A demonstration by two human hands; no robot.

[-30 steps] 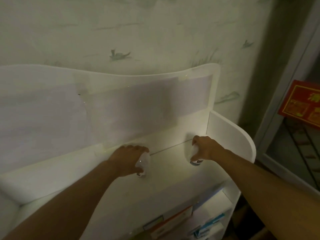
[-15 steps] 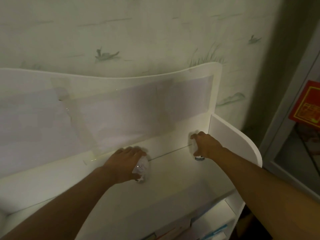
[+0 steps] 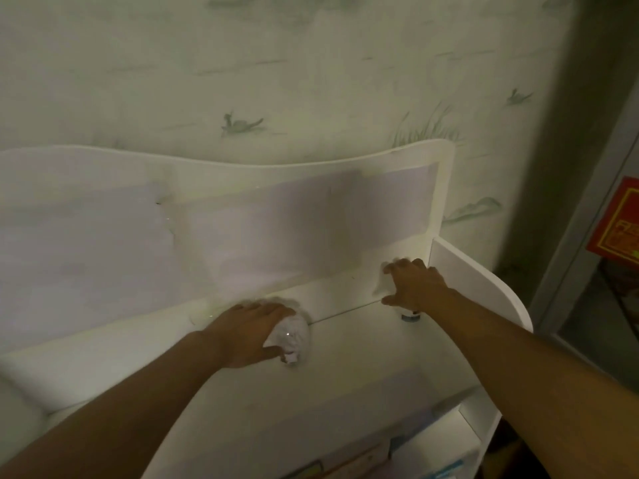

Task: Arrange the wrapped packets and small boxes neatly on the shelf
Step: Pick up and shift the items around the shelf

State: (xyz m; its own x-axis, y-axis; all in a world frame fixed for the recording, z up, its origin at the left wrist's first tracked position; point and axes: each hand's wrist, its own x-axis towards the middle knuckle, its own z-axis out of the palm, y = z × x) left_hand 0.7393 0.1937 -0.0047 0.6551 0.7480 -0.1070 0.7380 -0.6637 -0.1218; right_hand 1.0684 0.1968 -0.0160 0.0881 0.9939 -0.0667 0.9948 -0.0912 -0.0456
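Two hands on the shelf (image 3: 345, 368): my left hand (image 3: 249, 331) grips a wrapped packet (image 3: 292, 337); my right hand (image 3: 413, 286) covers another item, grip indeterminate.

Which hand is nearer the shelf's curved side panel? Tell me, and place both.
Right. The right hand holds a packet in the back corner beside the side panel. The left hand grips a crinkled packet mid-shelf, well away.

white shelf top (image 3: 363, 368), crinkly wrapped packet (image 3: 292, 335) mid, small item (image 3: 410, 315) near rt side panel
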